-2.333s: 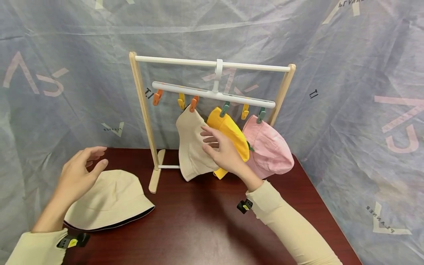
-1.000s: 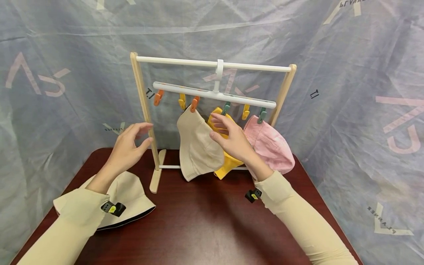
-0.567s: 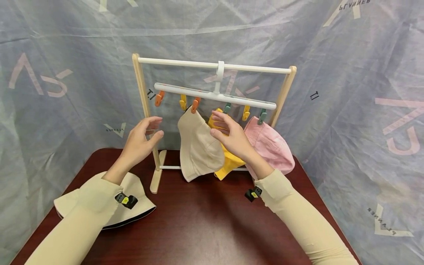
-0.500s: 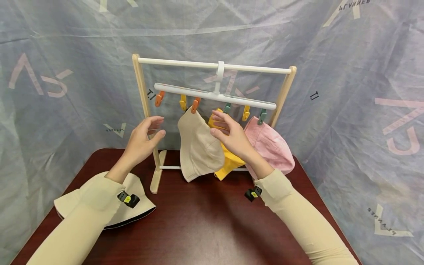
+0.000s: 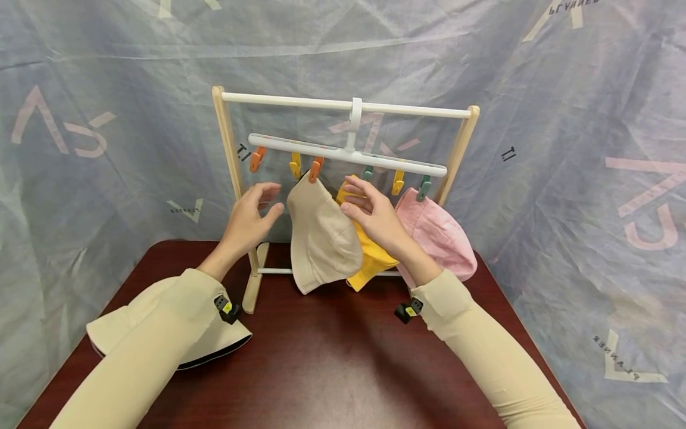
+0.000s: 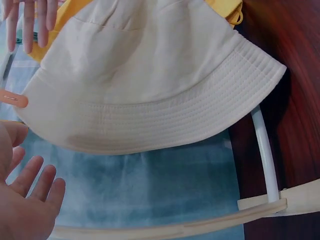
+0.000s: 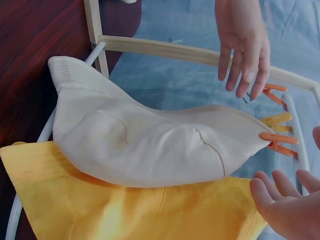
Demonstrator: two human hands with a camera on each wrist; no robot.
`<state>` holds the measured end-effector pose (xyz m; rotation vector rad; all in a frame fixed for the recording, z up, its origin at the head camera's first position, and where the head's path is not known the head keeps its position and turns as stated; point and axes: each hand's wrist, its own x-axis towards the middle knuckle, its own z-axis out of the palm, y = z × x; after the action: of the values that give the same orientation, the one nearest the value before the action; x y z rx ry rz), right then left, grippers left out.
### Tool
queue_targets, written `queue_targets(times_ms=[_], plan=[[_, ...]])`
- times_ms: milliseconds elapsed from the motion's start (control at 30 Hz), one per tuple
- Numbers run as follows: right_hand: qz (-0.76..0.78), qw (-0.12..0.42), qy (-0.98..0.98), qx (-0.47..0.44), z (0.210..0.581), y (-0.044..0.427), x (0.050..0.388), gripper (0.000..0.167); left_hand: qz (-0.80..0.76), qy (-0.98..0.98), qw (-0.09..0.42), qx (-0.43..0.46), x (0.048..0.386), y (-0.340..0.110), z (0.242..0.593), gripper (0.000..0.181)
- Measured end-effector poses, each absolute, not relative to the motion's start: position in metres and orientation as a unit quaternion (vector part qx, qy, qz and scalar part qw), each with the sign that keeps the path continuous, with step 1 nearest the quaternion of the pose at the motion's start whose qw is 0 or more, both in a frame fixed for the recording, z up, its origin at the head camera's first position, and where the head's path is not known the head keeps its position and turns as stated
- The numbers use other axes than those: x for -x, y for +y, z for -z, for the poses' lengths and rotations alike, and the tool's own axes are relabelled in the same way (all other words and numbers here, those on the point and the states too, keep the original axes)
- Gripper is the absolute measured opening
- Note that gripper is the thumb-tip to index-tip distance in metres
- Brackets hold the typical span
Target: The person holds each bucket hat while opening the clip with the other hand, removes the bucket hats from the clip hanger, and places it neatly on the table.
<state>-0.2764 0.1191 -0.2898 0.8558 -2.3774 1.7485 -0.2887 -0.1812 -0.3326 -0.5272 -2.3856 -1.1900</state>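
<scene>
A cream bucket hat hangs by an orange clip from a white clip hanger. To its left my left hand is raised, fingers loosely bent, with nothing in it. My right hand hovers on the other side, in front of a yellow hat, and also holds nothing. In the right wrist view both hands stand apart from the cream hat. A pink hat hangs further right from a green clip. Another cream bucket hat lies on the table, partly behind my left sleeve.
The hanger hooks over the top bar of a wooden rack. Unused orange and yellow clips hang at its left, another yellow clip at its right. Grey cloth surrounds the dark red table.
My left hand has risen from over the lying hat and moved right, up to the hanging cream hat's left. My right hand has shifted slightly up and right. The hats have stayed put.
</scene>
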Motion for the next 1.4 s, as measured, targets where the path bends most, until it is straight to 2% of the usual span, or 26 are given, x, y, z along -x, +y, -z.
queue_targets(times_ms=[200, 767, 1400], plan=[[-0.571, 0.032, -0.773, -0.275, 0.288, 0.119, 0.277, 0.059, 0.436, -0.86, 0.194, 0.181, 0.296, -0.176, 0.335, 0.045], [-0.573, 0.023, -0.774, -0.269, 0.284, 0.115, 0.281, 0.059, 0.457, -0.852, 0.198, 0.16, 0.32, -0.163, 0.337, 0.044], [-0.584, 0.024, -0.766, -0.266, 0.285, 0.114, 0.279, 0.058, 0.485, -0.835, 0.193, 0.174, 0.325, -0.157, 0.339, 0.041]])
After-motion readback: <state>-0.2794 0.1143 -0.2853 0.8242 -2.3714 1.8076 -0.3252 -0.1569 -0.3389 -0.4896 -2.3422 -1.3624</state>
